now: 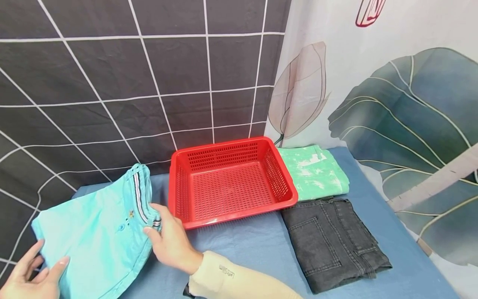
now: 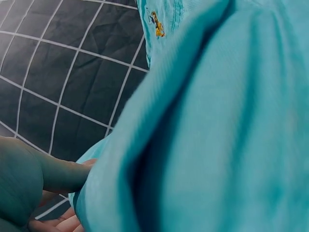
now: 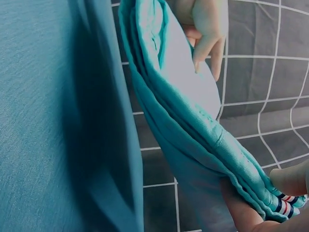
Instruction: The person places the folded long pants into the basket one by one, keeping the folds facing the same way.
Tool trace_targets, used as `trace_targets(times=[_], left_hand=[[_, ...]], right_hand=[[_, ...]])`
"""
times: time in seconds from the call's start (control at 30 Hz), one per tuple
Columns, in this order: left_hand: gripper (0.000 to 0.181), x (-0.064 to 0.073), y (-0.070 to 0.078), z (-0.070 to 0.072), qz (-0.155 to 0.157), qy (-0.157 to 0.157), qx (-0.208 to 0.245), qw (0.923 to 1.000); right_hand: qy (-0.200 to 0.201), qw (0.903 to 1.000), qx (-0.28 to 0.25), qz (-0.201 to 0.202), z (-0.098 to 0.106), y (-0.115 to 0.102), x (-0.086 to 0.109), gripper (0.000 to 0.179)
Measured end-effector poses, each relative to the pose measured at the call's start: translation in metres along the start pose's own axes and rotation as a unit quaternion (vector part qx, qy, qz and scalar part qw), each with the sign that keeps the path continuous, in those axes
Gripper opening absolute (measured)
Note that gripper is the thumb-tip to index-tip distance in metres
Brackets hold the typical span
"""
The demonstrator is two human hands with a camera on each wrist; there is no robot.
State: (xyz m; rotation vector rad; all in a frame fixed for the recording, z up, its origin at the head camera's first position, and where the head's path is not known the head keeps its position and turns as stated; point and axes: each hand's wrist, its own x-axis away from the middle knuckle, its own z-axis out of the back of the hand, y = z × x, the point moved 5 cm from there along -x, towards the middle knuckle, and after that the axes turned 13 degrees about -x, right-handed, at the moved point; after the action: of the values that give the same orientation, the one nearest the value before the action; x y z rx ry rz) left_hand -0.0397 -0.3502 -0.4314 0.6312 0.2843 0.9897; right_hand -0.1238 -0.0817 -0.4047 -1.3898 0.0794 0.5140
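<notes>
Folded turquoise shorts (image 1: 97, 228) with a striped waistband hang tilted at the left, over the near-left part of the bed-like blue surface. My right hand (image 1: 169, 241) pinches the waistband end, thumb on the near side; the right wrist view shows thumb and finger either side of the striped band (image 3: 287, 205). At the opposite, lower-left end, my left hand (image 1: 35, 272) grips the cloth between thumb and fingers. In the left wrist view, the left thumb (image 2: 67, 175) presses on the turquoise fabric (image 2: 217, 135), whose folds hide most of the fingers.
A red plastic basket (image 1: 231, 218) with nothing in it stands at the back centre. Right of it lie a folded green-and-white cloth item (image 1: 313, 174) and folded black jeans (image 1: 332, 245) on the blue cloth (image 1: 239, 249). A dark checked curtain (image 1: 179, 74) hangs behind.
</notes>
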Motion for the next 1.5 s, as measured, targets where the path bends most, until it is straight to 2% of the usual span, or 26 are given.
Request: trace_targets(times=[0.17,0.37,0.5,0.67,0.83,1.0,1.17,1.37,1.5], left_hand=[[0.063,0.002,0.001,0.000,-0.005,0.005,0.017,0.9998],[0.061,0.005,0.004,0.001,0.002,0.004,0.024,0.9997],[0.060,0.008,0.006,0.004,-0.002,0.017,0.061,0.9980],[0.060,0.009,0.007,0.007,-0.011,0.026,0.122,0.9921],[0.060,0.012,0.011,0.009,-0.013,0.028,0.132,0.9907],[0.060,0.017,0.018,0.014,-0.027,0.030,0.135,0.9901],[0.060,0.022,0.027,0.018,-0.041,0.033,0.168,0.9844],[0.061,0.026,0.035,0.019,-0.056,0.036,0.188,0.9799],[0.060,0.027,0.040,0.019,-0.067,0.036,0.212,0.9744]], right_hand=[[0.004,0.9999,-0.016,0.002,0.004,-0.001,0.001,0.049],[0.015,0.9995,-0.013,0.023,0.008,-0.003,0.004,0.048],[0.017,0.9992,-0.015,0.034,0.011,-0.004,0.006,0.049],[0.020,0.9986,-0.029,0.040,0.014,-0.004,0.008,0.050],[0.021,0.9975,-0.051,0.044,0.019,-0.005,0.009,0.050],[0.024,0.9966,-0.067,0.041,0.022,-0.005,0.010,0.051],[0.029,0.9962,-0.072,0.041,0.025,-0.007,0.009,0.050],[0.032,0.9941,-0.101,0.019,0.031,-0.009,0.008,0.049],[0.037,0.9929,-0.113,0.002,0.036,-0.008,0.008,0.049]])
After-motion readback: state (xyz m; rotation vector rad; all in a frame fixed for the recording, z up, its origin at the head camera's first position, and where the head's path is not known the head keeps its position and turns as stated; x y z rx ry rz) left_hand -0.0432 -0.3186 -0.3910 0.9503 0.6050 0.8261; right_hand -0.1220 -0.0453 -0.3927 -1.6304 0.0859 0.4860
